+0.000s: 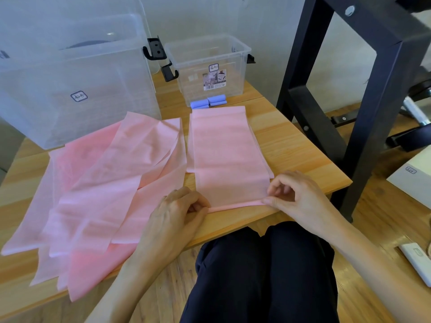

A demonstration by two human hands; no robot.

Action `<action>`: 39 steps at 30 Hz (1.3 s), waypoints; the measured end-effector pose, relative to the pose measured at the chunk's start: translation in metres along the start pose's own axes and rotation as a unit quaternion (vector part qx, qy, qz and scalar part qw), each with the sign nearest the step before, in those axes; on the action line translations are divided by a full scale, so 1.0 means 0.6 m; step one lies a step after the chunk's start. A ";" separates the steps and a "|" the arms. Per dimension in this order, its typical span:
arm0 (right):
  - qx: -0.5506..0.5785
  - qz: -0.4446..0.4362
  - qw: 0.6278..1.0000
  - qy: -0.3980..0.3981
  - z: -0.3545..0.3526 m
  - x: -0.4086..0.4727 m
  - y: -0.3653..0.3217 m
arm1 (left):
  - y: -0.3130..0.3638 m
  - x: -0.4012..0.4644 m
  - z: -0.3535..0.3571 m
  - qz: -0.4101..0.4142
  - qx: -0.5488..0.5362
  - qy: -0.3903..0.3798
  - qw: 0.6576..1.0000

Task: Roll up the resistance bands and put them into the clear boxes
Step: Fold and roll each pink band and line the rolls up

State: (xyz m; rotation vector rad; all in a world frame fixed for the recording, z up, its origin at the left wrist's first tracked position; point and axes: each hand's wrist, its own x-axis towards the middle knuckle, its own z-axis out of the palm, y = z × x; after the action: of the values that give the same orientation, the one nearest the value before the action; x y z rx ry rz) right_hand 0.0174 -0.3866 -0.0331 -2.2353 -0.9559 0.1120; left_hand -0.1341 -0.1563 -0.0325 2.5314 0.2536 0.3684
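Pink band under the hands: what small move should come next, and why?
Probably roll the started edge forward, away from the body. Both the left hand and right hand pinch its ends, only a thin first turn is formed, and most of the pink band lies flat toward the small clear box.

Flat band (224, 155) before small box (207, 66)
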 end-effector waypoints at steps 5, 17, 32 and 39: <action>0.023 -0.013 0.999 0.019 0.008 -0.012 0.007 | -0.001 -0.002 0.005 -0.003 -0.001 0.027 1.000; -0.001 0.020 0.998 0.067 0.017 0.004 -0.002 | 0.006 0.012 0.008 -0.041 -0.007 0.057 0.998; 0.006 -0.026 0.994 0.104 0.031 -0.008 0.009 | 0.005 0.014 0.014 -0.056 0.001 0.072 0.996; 0.003 -0.025 0.994 0.106 0.028 -0.003 0.014 | -0.001 0.016 0.019 0.021 0.023 0.078 0.996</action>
State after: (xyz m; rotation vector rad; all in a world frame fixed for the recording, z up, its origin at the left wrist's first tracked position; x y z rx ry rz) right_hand 0.0158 -0.3823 -0.0516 -2.1656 -0.8921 -0.1433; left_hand -0.1217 -0.1592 -0.0401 2.5601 0.2718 0.5846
